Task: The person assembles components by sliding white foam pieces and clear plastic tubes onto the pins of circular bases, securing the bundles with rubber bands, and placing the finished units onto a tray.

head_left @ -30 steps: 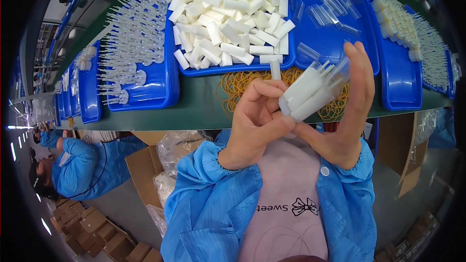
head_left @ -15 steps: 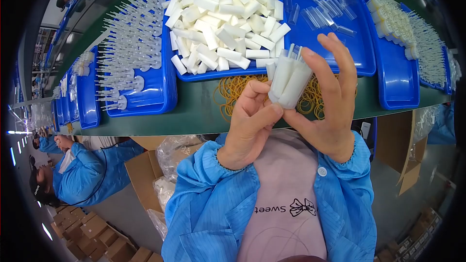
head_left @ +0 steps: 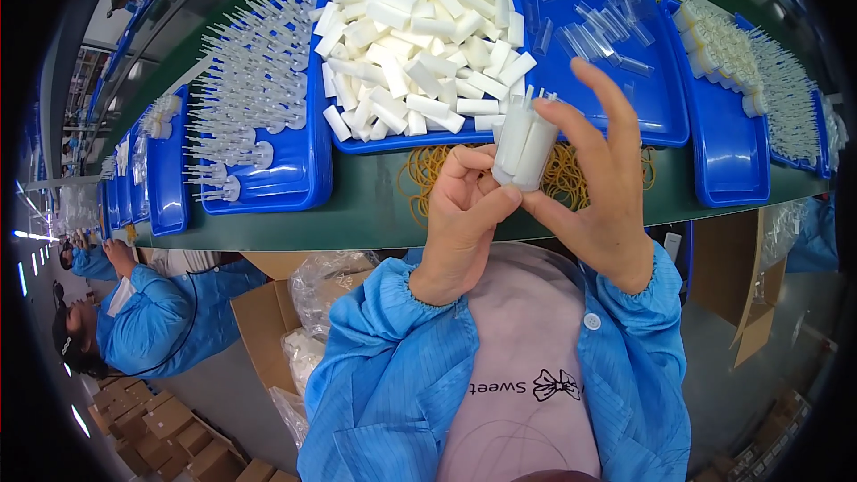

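Above the table's near edge I hold a bundle of white foam cylinders (head_left: 527, 145) standing side by side on a plastic base, thin prongs poking out on top. My left hand (head_left: 460, 228) pinches the base between thumb and curled fingers. My right hand (head_left: 607, 187) has its thumb at the bottom and its index fingertip at the prong tips; its other fingers are raised. Just beyond lies a heap of loose white foam cylinders (head_left: 420, 45) in a blue tray. Part of the bundle's base is hidden by my thumbs.
A blue tray (head_left: 299, 187) of pronged clear pieces stands left. Clear tubes (head_left: 598, 31) lie in another blue tray (head_left: 661, 129). Yellow rubber bands (head_left: 571, 174) lie on the green table (head_left: 375, 214). More trays (head_left: 732, 183) stand right. A person in blue (head_left: 178, 321) sits left, near cardboard boxes.
The bundle has shifted slightly left and stands more upright. My right index finger has moved left with its top, and my left hand keeps its pinch at the base.
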The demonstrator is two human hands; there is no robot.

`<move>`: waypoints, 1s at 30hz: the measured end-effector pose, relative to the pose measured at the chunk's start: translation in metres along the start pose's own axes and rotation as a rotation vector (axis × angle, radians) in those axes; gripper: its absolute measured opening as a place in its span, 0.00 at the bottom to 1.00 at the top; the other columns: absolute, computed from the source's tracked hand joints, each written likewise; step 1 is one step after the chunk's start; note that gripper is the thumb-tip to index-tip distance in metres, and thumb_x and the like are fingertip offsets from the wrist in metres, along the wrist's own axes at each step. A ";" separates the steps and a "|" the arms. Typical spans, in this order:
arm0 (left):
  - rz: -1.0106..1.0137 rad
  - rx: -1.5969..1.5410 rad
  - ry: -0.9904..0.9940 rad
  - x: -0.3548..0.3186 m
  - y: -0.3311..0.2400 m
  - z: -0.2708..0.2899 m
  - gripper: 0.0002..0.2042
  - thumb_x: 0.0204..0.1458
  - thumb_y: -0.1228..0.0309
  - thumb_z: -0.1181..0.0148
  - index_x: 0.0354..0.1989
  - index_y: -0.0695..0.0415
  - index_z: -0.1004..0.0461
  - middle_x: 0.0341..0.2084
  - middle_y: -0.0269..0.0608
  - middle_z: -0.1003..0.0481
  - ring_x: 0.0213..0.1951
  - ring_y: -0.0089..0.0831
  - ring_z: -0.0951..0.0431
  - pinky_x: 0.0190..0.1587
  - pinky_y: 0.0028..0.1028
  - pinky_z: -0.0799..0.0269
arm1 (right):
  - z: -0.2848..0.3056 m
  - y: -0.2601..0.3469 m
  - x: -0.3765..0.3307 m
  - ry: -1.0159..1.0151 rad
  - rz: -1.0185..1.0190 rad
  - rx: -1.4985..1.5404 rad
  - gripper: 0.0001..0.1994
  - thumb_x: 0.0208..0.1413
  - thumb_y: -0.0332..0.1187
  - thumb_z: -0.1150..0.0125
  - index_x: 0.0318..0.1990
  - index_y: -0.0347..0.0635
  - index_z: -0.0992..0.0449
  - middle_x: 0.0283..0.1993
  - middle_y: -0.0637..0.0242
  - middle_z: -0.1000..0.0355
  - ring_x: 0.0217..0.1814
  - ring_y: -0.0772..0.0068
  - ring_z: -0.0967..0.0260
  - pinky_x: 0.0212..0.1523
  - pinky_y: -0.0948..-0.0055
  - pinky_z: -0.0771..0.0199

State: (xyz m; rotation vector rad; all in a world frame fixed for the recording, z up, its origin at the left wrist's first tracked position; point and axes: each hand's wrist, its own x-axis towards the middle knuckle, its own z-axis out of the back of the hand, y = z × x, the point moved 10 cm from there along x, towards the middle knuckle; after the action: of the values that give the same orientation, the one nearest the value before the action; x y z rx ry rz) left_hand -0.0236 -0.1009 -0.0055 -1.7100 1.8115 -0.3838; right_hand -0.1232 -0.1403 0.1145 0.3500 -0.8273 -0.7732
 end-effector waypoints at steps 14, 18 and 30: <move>-0.092 0.054 -0.031 0.002 -0.013 0.005 0.16 0.46 0.87 0.45 0.40 0.57 0.39 0.44 0.41 0.34 0.46 0.27 0.29 0.49 0.26 0.32 | -0.012 0.009 0.002 0.050 0.114 -0.051 0.33 0.31 0.29 0.29 0.53 0.44 0.30 0.50 0.62 0.36 0.57 0.54 0.39 0.60 0.51 0.47; -0.283 0.165 0.004 0.003 -0.035 0.008 0.18 0.43 0.88 0.45 0.42 0.59 0.39 0.44 0.42 0.36 0.46 0.27 0.29 0.50 0.27 0.32 | 0.005 0.003 0.015 0.105 0.032 0.250 0.32 0.32 0.28 0.30 0.52 0.41 0.30 0.52 0.59 0.36 0.55 0.53 0.37 0.55 0.63 0.37; -0.796 0.875 0.055 -0.033 -0.085 -0.017 0.23 0.34 0.86 0.37 0.44 0.62 0.29 0.45 0.44 0.34 0.45 0.29 0.29 0.47 0.25 0.30 | -0.009 0.028 0.040 0.411 0.206 0.113 0.15 0.36 0.25 0.33 0.36 0.39 0.23 0.34 0.62 0.28 0.37 0.62 0.30 0.38 0.70 0.31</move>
State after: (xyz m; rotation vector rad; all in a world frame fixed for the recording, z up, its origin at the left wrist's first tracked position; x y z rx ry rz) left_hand 0.0334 -0.0828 0.0657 -1.6409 0.6768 -1.3217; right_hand -0.0857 -0.1503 0.1451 0.4964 -0.5098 -0.4414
